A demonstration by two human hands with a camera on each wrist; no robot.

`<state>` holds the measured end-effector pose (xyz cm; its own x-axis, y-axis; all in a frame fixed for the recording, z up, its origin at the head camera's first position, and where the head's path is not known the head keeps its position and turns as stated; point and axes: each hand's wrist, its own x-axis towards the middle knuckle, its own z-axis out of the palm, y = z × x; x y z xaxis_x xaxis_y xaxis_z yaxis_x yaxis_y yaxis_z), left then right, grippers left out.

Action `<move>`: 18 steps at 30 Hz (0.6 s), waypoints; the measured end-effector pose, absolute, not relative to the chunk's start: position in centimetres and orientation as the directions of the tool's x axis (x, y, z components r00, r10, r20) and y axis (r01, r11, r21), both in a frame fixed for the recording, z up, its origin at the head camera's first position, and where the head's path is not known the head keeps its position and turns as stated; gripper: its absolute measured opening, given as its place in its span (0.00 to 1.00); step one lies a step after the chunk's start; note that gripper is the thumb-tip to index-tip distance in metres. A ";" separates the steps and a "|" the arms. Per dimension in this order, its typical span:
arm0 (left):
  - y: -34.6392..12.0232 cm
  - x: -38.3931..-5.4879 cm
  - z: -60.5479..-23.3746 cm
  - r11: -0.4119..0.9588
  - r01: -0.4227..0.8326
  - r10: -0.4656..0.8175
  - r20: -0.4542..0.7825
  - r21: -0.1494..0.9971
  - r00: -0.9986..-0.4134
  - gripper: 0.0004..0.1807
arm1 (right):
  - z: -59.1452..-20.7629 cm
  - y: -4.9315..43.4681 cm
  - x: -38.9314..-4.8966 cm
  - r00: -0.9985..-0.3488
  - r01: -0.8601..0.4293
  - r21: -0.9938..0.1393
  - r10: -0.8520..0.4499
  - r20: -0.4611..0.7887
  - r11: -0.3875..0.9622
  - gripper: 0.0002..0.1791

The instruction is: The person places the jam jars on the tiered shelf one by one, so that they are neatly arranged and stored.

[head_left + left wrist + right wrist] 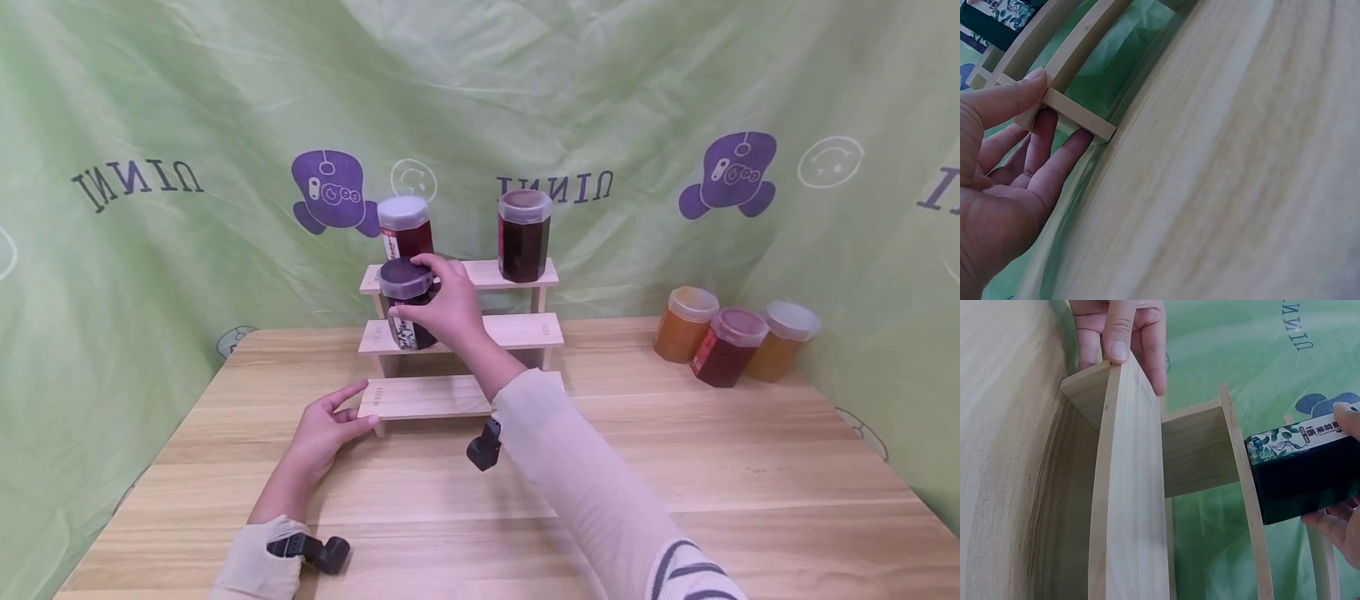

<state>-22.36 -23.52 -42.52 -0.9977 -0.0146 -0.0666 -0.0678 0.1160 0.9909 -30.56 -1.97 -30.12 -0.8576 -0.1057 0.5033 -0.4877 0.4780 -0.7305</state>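
Observation:
My right hand (450, 308) grips a dark jar with a purple lid (405, 287), thumb on the near side and fingers round the lid. The jar is upright at the left end of the middle step of a three-tier wooden display stand (431, 398). In the right wrist view the base of the dark jar (1310, 472) is right at the step's surface, its flowered label showing. My left hand (318, 433) holds the left end of the bottom step. In the left wrist view, the left hand's thumb (1019, 94) lies on the step's edge, fingers against the end support.
On the top step stand a red jar with a white lid (405, 225) at left and a dark red jar (524, 242) at right. Two amber jars, one at left (684, 329) and one at right (780, 346), flank a red jar (726, 354) on the table's right. A green curtain (600, 100) hangs behind.

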 end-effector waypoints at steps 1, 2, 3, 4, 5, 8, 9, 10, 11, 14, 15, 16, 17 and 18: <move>-23.5 -22.4 -42.5 0.116 -0.067 -0.015 -0.066 0.991 -0.998 0.40 | -30.1 -2.0 -30.6 -0.857 -0.489 -0.729 -0.107 0.505 0.480 0.42; -23.5 -22.4 -42.6 0.115 -0.067 -0.016 -0.066 0.991 -0.998 0.40 | -30.1 -2.1 -30.7 -0.857 -0.489 -0.729 -0.107 0.504 0.479 0.42; -23.5 -22.4 -42.6 0.115 -0.068 -0.016 -0.066 0.991 -0.998 0.40 | -30.2 -2.1 -30.7 -0.858 -0.488 -0.730 -0.108 0.503 0.479 0.42; -23.5 -22.4 -42.6 0.115 -0.068 -0.016 -0.066 0.991 -0.998 0.40 | -30.2 -2.1 -30.8 -0.858 -0.488 -0.731 -0.108 0.502 0.477 0.42; -23.6 -22.4 -42.6 0.115 -0.068 -0.014 -0.067 0.991 -0.998 0.40 | -30.2 -2.2 -30.9 -0.859 -0.487 -0.733 -0.110 0.500 0.475 0.42; -23.6 -22.4 -42.6 0.109 -0.070 -0.009 -0.070 0.992 -0.998 0.40 | -30.2 -2.2 -30.9 -0.859 -0.491 -0.733 -0.119 0.499 0.471 0.42; -23.6 -22.4 -42.6 0.107 -0.070 -0.008 -0.070 0.992 -0.998 0.40 | -30.2 -2.1 -31.0 -0.858 -0.493 -0.732 -0.123 0.499 0.471 0.42; -23.6 -22.4 -42.6 0.107 -0.070 -0.005 -0.070 0.992 -0.998 0.40 | -30.2 -2.1 -31.0 -0.857 -0.497 -0.730 -0.130 0.499 0.469 0.42; -23.6 -22.4 -42.6 0.106 -0.069 -0.003 -0.069 0.992 -0.998 0.40 | -30.1 -2.0 -30.9 -0.857 -0.499 -0.732 -0.139 0.496 0.464 0.42; -23.6 -22.4 -42.6 0.107 -0.072 -0.003 -0.073 0.992 -0.997 0.40 | -30.1 -1.7 -30.8 -0.857 -0.508 -0.734 -0.175 0.486 0.451 0.42; -23.6 -22.4 -42.6 0.109 -0.074 -0.004 -0.074 0.991 -0.997 0.40 | -30.1 -1.6 -30.8 -0.857 -0.510 -0.737 -0.184 0.481 0.445 0.43; -23.6 -22.4 -42.5 0.111 -0.076 -0.005 -0.076 0.991 -0.997 0.40 | -30.2 -1.4 -30.7 -0.858 -0.510 -0.741 -0.192 0.477 0.436 0.43; -23.5 -22.4 -42.5 0.112 -0.078 -0.008 -0.077 0.991 -0.997 0.40 | -30.2 -1.2 -30.7 -0.859 -0.509 -0.748 -0.195 0.474 0.426 0.44; -23.5 -22.4 -42.5 0.113 -0.079 -0.010 -0.079 0.990 -0.997 0.40 | -30.3 -1.0 -30.6 -0.858 -0.511 -0.755 -0.195 0.474 0.411 0.44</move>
<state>-22.36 -23.54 -42.52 -0.9968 -0.0102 -0.0788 -0.0795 0.1132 0.9904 -30.62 -1.01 -30.35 -0.8584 -0.1949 0.4745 -0.5107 0.4113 -0.7550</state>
